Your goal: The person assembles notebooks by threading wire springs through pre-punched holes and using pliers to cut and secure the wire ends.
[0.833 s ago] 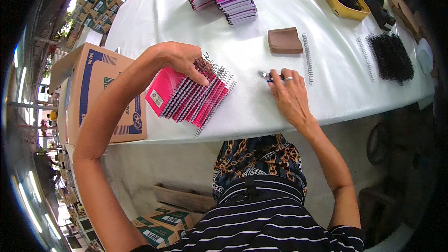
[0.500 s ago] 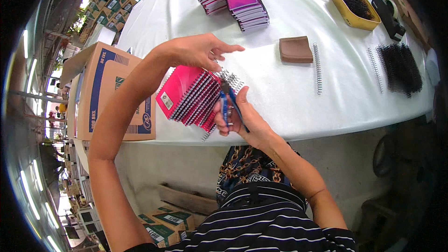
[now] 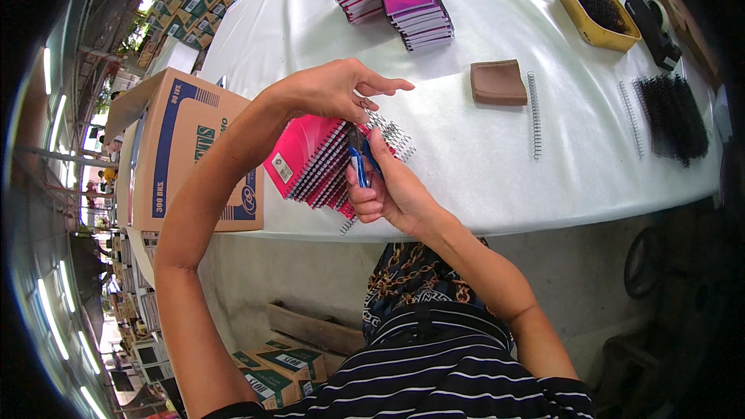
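Note:
A fanned stack of pink spiral notebooks (image 3: 293, 147) lies near the table's front edge, its wire coils (image 3: 396, 138) sticking out past the covers on the right. Over the stack's far end bends my left hand (image 3: 337, 87), index finger stretched to the right. Its thumb and another finger close on a coil end, partly hidden by the hand. My right hand (image 3: 400, 198) grips blue-handled pliers (image 3: 359, 163), thumb uppermost. The jaws of the pliers are at the coil ends beside the notebooks, close to my left thumb; whether they are closed is hard to see.
A cardboard box (image 3: 186, 155) stands left of the notebooks. Farther back are purple and pink notebook stacks (image 3: 407, 0). To the right lie a brown pouch (image 3: 498, 83), a loose coil (image 3: 535, 116), a pile of black coils (image 3: 671, 118) and a yellow tub (image 3: 570, 8).
The pliers and my right hand have shifted left and closer to the notebooks' coil edge. My left hand keeps nearly the same pose; the whole view has slid slightly.

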